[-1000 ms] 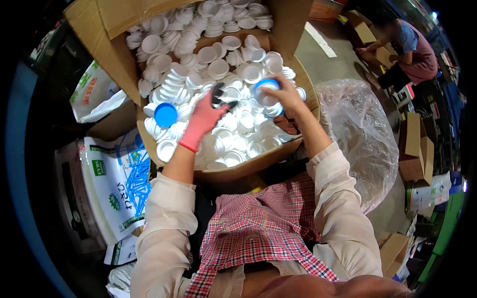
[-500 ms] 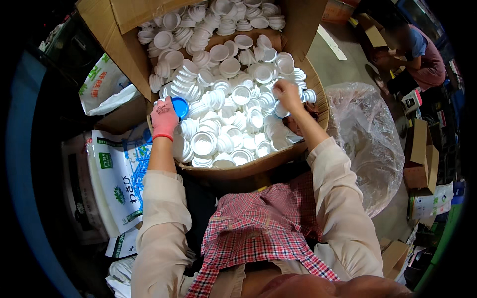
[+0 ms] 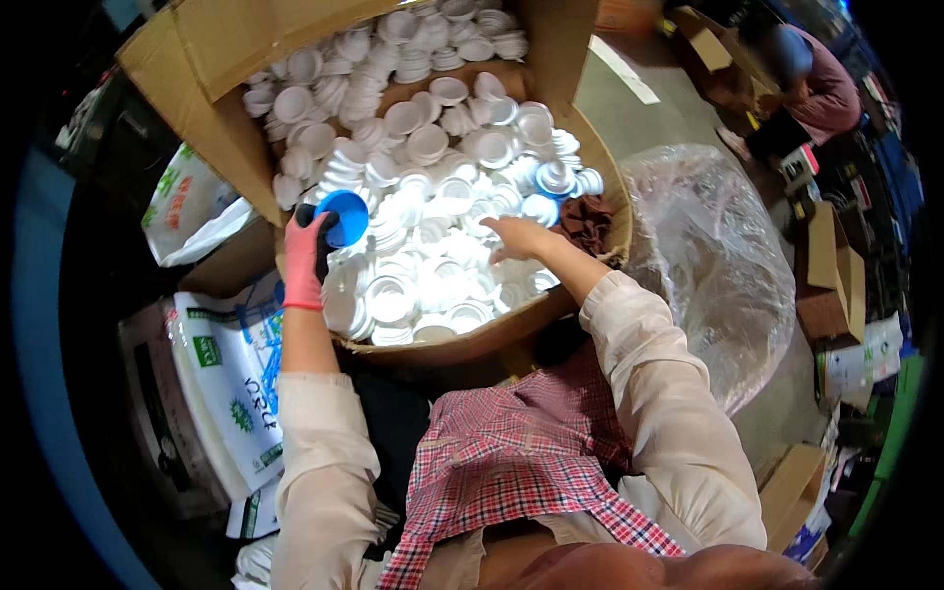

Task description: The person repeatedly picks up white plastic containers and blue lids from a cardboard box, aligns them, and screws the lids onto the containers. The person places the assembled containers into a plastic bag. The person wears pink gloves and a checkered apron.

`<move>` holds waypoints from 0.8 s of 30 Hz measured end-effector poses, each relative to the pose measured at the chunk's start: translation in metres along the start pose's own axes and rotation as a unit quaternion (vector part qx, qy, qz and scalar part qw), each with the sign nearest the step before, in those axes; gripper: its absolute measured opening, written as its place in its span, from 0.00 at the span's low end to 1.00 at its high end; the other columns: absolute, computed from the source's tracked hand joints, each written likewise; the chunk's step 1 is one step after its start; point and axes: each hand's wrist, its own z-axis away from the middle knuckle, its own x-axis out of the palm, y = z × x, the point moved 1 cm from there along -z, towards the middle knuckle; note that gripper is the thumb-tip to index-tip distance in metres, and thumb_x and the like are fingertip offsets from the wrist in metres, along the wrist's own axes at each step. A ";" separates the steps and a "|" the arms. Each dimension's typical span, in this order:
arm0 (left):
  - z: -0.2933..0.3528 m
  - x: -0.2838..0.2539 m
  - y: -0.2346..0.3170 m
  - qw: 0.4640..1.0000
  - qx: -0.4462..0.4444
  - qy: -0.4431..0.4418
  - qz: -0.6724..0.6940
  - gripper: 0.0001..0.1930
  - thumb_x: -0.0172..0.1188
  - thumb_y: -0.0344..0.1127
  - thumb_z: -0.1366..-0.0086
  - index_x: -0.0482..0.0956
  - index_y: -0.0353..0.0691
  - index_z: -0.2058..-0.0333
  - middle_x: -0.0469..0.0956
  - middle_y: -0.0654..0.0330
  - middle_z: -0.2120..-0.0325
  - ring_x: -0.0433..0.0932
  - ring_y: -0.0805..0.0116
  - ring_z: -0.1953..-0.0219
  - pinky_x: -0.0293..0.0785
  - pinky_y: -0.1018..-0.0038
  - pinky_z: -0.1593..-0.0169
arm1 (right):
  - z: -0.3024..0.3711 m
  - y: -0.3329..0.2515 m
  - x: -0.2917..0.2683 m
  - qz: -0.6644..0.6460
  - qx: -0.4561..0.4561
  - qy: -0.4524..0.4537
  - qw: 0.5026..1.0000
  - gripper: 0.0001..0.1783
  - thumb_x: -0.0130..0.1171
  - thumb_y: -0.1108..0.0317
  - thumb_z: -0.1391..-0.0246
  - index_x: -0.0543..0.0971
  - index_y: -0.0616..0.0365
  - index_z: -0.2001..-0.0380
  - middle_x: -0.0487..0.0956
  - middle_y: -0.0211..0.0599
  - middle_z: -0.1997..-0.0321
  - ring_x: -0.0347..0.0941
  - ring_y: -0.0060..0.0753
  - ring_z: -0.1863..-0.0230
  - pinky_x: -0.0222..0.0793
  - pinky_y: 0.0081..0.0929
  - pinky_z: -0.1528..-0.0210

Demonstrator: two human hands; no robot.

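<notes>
Over the left edge of the cardboard box (image 3: 559,54), here's the blue cap (image 3: 346,218), hollow side facing up, and the pink-gloved left hand (image 3: 307,246) has it pinched by its left side, fingers closed on the rim. One-sided hold, that, on what looks like smooth plastic: a slack thumb could let it twist loose, and so near the edge it might tumble outside, towards the thin blue strips (image 3: 264,329) on the white printed sack (image 3: 221,383). Across the heap, the bare right hand (image 3: 521,239) hangs over the white caps (image 3: 393,297), thumb and forefinger apart, nothing visible between them; whether it touches the pile, I can't tell. Loose stacks there, leaning every way, so a careless sweep could set them sliding. Look to the right: another blue piece (image 3: 553,177) sits partly under white ones, easily overlooked, and just below it a crumpled brown cloth (image 3: 588,224) could snag a sleeve or swallow a cap. Beyond the rim, the clear plastic bag (image 3: 708,275) could hide any that spill.
</notes>
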 end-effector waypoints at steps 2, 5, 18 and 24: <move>0.020 0.027 0.002 0.967 -0.061 -0.078 0.234 0.17 0.60 0.33 0.44 0.74 0.35 0.56 0.73 0.47 0.53 0.77 0.47 0.55 0.77 0.48 0.54 | 0.012 0.005 -0.030 0.050 0.067 0.046 0.995 0.29 0.70 0.57 0.57 0.76 0.54 0.51 0.77 0.47 0.54 0.71 0.52 0.48 0.70 0.45 0.50; 0.045 0.071 0.032 0.897 -0.130 -0.251 0.340 0.33 0.56 0.33 0.43 0.59 0.37 0.39 0.64 0.41 0.42 0.63 0.32 0.39 0.69 0.38 0.46 | 0.055 0.036 -0.063 0.161 0.158 0.102 0.969 0.28 0.68 0.63 0.59 0.75 0.54 0.51 0.74 0.43 0.48 0.67 0.52 0.43 0.68 0.52 0.50; 0.078 0.177 0.028 0.773 -0.147 -0.429 0.444 0.33 0.51 0.49 0.33 0.53 0.48 0.33 0.58 0.43 0.37 0.61 0.35 0.37 0.72 0.46 0.48 | 0.113 0.044 -0.122 -0.156 0.027 0.269 0.950 0.20 0.63 0.67 0.67 0.76 0.60 0.64 0.76 0.46 0.63 0.72 0.54 0.59 0.69 0.41 0.56; 0.088 0.207 -0.033 0.770 0.437 -0.207 -0.417 0.26 0.61 0.45 0.46 0.71 0.41 0.49 0.71 0.52 0.53 0.69 0.50 0.47 0.65 0.60 0.43 | 0.090 -0.064 -0.063 -0.198 -0.216 0.360 0.886 0.25 0.65 0.69 0.65 0.76 0.52 0.57 0.68 0.42 0.52 0.65 0.48 0.50 0.62 0.40 0.47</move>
